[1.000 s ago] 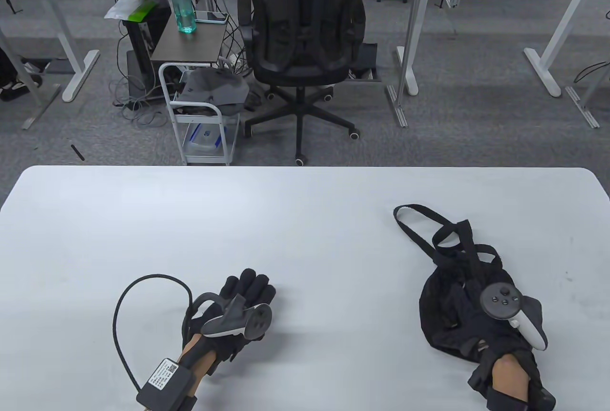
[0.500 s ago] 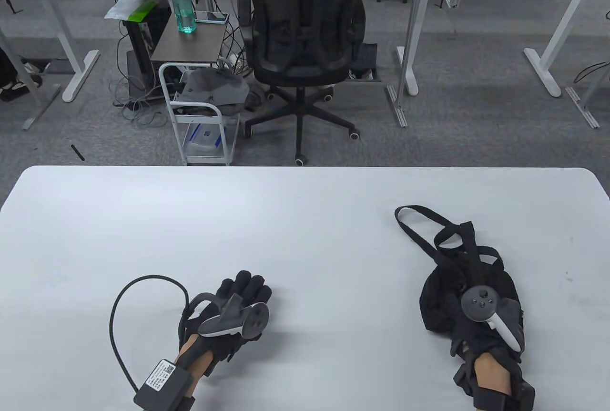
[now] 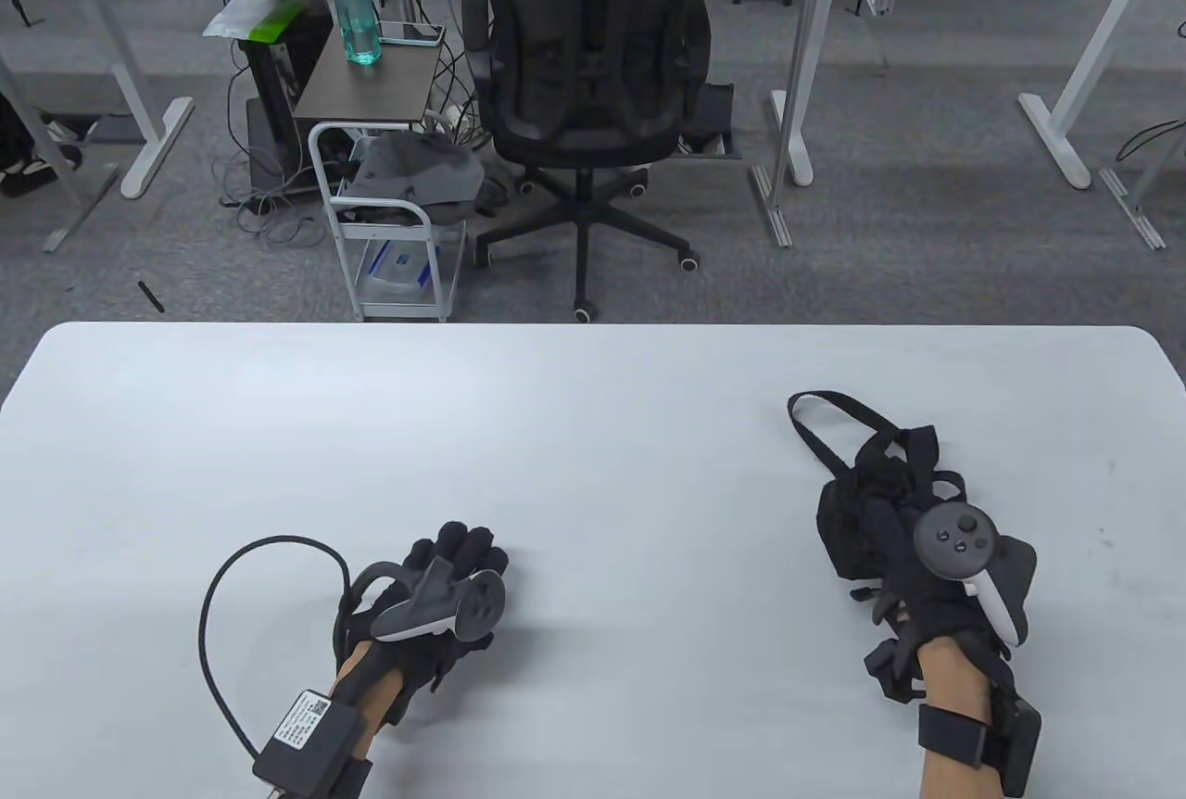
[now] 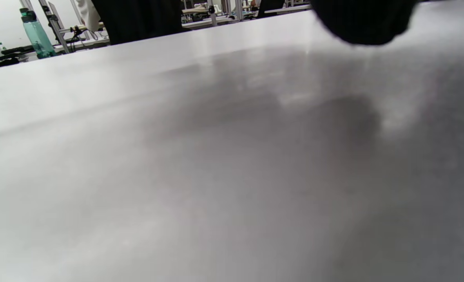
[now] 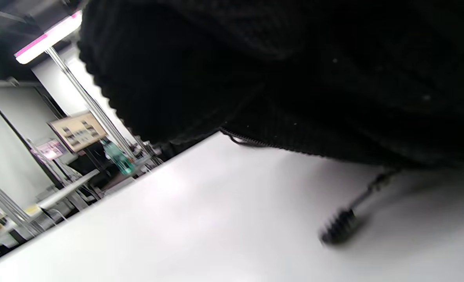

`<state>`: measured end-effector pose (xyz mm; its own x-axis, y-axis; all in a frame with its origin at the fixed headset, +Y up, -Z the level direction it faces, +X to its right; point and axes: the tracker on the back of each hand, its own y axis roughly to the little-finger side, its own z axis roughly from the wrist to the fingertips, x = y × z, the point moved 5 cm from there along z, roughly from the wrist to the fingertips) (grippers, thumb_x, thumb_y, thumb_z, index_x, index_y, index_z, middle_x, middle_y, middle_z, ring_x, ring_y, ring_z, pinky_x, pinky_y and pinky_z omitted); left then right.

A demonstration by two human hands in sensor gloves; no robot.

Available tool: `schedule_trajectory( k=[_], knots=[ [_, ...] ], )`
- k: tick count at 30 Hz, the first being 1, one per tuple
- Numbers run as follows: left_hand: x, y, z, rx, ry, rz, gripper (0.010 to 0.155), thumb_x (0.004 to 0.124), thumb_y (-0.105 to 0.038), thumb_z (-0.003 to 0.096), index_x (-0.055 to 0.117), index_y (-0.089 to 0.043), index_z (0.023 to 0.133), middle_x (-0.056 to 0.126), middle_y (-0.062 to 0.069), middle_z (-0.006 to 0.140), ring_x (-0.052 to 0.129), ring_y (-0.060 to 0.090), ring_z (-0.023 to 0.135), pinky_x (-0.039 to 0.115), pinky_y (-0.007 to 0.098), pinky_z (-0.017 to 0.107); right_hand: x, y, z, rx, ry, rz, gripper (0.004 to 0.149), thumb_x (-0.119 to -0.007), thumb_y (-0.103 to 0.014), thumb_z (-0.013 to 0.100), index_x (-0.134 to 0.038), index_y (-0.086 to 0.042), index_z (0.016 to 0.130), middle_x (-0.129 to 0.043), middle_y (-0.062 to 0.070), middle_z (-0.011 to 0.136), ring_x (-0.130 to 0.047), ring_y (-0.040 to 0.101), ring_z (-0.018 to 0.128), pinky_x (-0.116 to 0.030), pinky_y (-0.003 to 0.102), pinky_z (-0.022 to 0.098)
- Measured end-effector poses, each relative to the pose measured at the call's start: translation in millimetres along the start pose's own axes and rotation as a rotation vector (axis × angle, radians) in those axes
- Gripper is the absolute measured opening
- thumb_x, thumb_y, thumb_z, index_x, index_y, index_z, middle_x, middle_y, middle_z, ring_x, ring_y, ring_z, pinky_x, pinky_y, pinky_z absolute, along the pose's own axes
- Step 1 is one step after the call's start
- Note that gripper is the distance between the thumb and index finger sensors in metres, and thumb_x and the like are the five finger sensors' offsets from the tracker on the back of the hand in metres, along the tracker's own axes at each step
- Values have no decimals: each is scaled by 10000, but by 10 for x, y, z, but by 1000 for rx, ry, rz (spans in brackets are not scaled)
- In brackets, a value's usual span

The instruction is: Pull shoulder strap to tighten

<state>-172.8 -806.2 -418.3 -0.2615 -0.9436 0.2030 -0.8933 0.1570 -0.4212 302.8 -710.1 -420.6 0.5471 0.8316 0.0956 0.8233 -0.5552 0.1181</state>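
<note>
Early stage, by the look of it: strap (image 3: 820,428) lies slack, looped toward upper left of the bag (image 3: 857,516), nothing pulled taut yet. Bag sits lower right of table (image 3: 593,428), black, crumpled, a zip pull dangling in wrist view. R hand (image 3: 936,586) rests on bag; grip can't tell. L hand (image 3: 445,581) lower left, fingers loosely extended, holding nothing.

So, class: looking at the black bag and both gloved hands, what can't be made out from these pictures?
- Right hand fingers: table view, hidden by its tracker and the black bag; grip unclear.
- Shoulder strap buckle: table view, lost in black folds.
- Bag: right wrist view, dark, too close.
- Zipper pull: right wrist view, blurred.
- Left hand: left wrist view, cut off at the top edge.
</note>
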Motion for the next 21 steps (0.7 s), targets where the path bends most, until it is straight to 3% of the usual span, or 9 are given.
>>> schedule_trajectory(
  k=[4, 11, 16, 21],
  knots=[
    [40, 49, 15, -15, 18, -3, 879, 696, -559, 371, 222, -320, 1071, 133, 23, 1214, 170, 357, 1115, 363, 551, 815, 108, -402, 47, 66, 13, 113, 645, -796, -66, 410, -614, -207, 1012, -622, 262, 1027, -830, 644, 742, -852, 726, 380],
    [47, 110, 20, -26, 20, -10, 870, 696, -559, 370, 245, -320, 1075, 134, 22, 1214, 177, 356, 1115, 367, 548, 816, 125, -1242, 37, 215, 68, 87, 646, -800, -67, 408, -615, -198, 1013, -633, 269, 1019, -848, 638, 730, -867, 716, 370],
    [50, 170, 14, -36, 17, -27, 867, 697, -557, 371, 253, -317, 1077, 138, 24, 1214, 180, 357, 1116, 370, 548, 815, -9, -1833, -50, 335, 106, 48, 648, -798, -68, 411, -608, -196, 1017, -631, 268, 1022, -841, 637, 737, -863, 717, 376],
    [59, 270, 10, -57, 19, -46, 861, 696, -558, 371, 265, -319, 1078, 145, 24, 1215, 179, 355, 1116, 368, 548, 816, -318, -2319, -224, 443, 137, 32, 649, -797, -70, 413, -600, -190, 1020, -625, 273, 1022, -839, 638, 736, -862, 717, 378]
  ],
)
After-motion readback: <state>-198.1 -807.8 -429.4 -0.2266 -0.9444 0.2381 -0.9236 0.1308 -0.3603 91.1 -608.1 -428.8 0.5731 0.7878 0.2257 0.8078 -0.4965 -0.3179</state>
